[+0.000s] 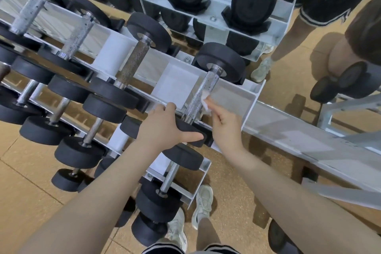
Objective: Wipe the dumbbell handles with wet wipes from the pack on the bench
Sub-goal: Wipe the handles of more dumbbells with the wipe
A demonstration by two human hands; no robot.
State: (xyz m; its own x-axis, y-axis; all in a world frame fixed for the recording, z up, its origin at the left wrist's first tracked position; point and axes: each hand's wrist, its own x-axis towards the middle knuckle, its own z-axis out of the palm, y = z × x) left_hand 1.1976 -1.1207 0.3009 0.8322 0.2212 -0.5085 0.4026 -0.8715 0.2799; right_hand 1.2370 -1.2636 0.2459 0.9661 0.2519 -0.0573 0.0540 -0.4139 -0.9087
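Open tray (231, 97) lies right of the handle (203, 93); neighbouring dumbbell (134, 62) stands left beyond a clear gap.

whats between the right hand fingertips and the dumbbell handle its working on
A crumpled white wet wipe, pinched by the right hand against the knurled handle, seen in the head view.

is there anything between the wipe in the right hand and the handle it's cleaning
Nothing visible. The right hand pinches the wet wipe and presses it straight against the knurled dumbbell handle at about mid-length. The left hand grips the near weight head, below the wiped spot and not in the wipe's way.
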